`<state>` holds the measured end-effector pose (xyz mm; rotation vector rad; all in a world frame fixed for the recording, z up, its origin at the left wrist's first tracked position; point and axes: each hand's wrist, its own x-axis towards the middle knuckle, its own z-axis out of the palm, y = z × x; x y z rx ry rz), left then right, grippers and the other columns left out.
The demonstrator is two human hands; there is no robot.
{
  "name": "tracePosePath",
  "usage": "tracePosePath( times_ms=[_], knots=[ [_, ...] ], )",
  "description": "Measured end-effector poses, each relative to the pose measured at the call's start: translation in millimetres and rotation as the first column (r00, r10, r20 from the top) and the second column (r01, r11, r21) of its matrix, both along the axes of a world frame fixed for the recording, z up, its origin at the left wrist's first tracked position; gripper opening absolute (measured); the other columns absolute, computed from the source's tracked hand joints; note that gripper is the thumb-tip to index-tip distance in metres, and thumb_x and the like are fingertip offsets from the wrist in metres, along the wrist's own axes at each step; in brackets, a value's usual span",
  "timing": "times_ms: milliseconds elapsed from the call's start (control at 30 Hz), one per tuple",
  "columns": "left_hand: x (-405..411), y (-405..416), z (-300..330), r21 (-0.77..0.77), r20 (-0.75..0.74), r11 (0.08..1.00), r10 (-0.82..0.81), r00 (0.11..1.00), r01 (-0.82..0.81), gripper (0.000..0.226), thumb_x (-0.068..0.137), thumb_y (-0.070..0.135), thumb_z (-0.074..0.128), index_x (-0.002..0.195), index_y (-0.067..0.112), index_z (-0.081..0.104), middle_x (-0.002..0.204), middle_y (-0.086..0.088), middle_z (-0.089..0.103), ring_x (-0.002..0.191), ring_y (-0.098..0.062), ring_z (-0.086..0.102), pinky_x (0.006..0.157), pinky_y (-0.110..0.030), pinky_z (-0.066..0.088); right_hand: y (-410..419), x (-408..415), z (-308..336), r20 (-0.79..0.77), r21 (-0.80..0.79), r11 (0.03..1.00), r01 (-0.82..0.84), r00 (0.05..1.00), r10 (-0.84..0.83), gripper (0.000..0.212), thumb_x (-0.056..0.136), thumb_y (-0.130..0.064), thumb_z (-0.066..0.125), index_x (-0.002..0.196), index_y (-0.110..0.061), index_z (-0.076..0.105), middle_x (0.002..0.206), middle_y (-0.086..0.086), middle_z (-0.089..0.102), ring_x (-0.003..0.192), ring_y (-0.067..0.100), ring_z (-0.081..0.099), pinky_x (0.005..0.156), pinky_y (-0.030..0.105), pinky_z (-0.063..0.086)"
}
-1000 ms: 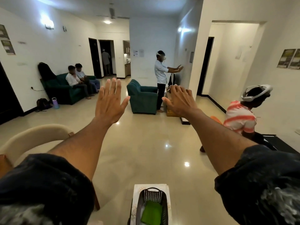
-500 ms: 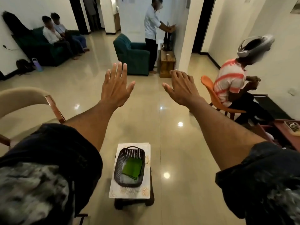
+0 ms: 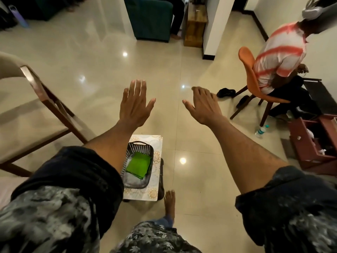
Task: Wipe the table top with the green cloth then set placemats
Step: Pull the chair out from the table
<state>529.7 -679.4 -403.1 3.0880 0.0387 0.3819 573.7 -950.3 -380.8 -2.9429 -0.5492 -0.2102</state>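
The green cloth (image 3: pixel 139 164) lies folded flat in a dark slatted basket (image 3: pixel 137 181), its long axis running roughly 12 to 6 o'clock with a slight lean toward 1. It is a bright green rectangle with neat stacked edges showing on its right side. The basket, with its handle at the 12 o'clock end, stands on a pale placemat (image 3: pixel 156 179) printed with gold round motifs, which tops a small low counter (image 3: pixel 161 179) on the tiled floor (image 3: pixel 94 52).

Both hands hang in the air above the floor, holding nothing. The left hand (image 3: pixel 135 105) at 12 o'clock from the basket has straight fingers and a splayed thumb; the right hand (image 3: pixel 204 106) at about 1 o'clock is flat with relaxed fingers. The left forearm crosses over the basket's left rim.

A bare foot (image 3: pixel 170 203) stands at 5 o'clock of the counter. A beige chair (image 3: pixel 27 110) stands at 9 o'clock, and a seated person in a striped shirt (image 3: pixel 279 53) on an orange chair (image 3: pixel 255 84) at 2 o'clock.
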Motion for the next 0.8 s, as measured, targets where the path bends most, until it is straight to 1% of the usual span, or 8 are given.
tracePosePath(
  times_ms=[133,300,400,533,667,800],
  knots=[
    [44,-4,-26,-0.081,-0.057,0.995,0.051,0.997,-0.055,0.083,0.104,0.062,0.012,0.167,0.008,0.015,0.173,-0.016,0.018,0.162,-0.032,0.013,0.129,-0.049,0.016,-1,50,-18,-0.074,-0.050,0.998,-0.046,0.996,0.043,0.064,0.108,-0.058,0.036,0.145,-0.007,0.045,0.143,0.014,0.054,0.135,0.034,0.049,0.111,0.049,0.038],
    [110,-6,-48,-0.112,-0.043,0.990,0.080,0.996,-0.084,0.079,0.108,0.059,0.018,0.165,0.005,0.021,0.171,-0.018,0.024,0.160,-0.035,0.022,0.126,-0.050,0.022,14,118,-25,-0.093,-0.047,0.994,-0.098,0.991,0.093,0.065,0.108,-0.058,0.035,0.147,-0.007,0.044,0.145,0.013,0.053,0.137,0.034,0.048,0.112,0.048,0.038],
    [143,-7,-49,-0.114,-0.052,0.989,0.090,0.995,-0.096,0.077,0.108,0.058,0.021,0.166,0.006,0.019,0.172,-0.017,0.022,0.160,-0.034,0.020,0.127,-0.050,0.021,20,158,-27,-0.072,-0.036,0.992,-0.117,0.991,0.114,0.064,0.108,-0.057,0.036,0.146,-0.007,0.045,0.143,0.013,0.054,0.135,0.033,0.049,0.111,0.048,0.038],
    [179,1,-48,-0.090,-0.083,0.985,0.140,0.987,-0.147,0.077,0.109,0.057,0.022,0.167,0.007,0.015,0.173,-0.016,0.019,0.162,-0.033,0.015,0.128,-0.049,0.019,28,206,-34,-0.092,-0.047,0.988,-0.149,0.985,0.144,0.063,0.108,-0.057,0.036,0.144,-0.007,0.047,0.140,0.012,0.055,0.132,0.034,0.051,0.109,0.048,0.040],
    [213,16,-49,-0.098,-0.093,0.973,0.202,0.975,-0.211,0.077,0.108,0.057,0.016,0.166,0.006,0.015,0.173,-0.017,0.020,0.161,-0.033,0.016,0.128,-0.049,0.019,43,254,-40,-0.115,-0.052,0.979,-0.197,0.975,0.190,0.063,0.108,-0.057,0.036,0.144,-0.007,0.047,0.139,0.012,0.056,0.131,0.034,0.051,0.109,0.048,0.040],
    [259,25,-53,-0.101,-0.090,0.960,0.254,0.963,-0.263,0.078,0.108,0.058,0.017,0.167,0.007,0.015,0.173,-0.016,0.019,0.162,-0.032,0.015,0.128,-0.048,0.018,64,308,-44,-0.108,-0.055,0.962,-0.266,0.960,0.259,0.062,0.108,-0.057,0.035,0.143,-0.007,0.047,0.139,0.011,0.055,0.132,0.033,0.051,0.109,0.047,0.040]
  ],
)
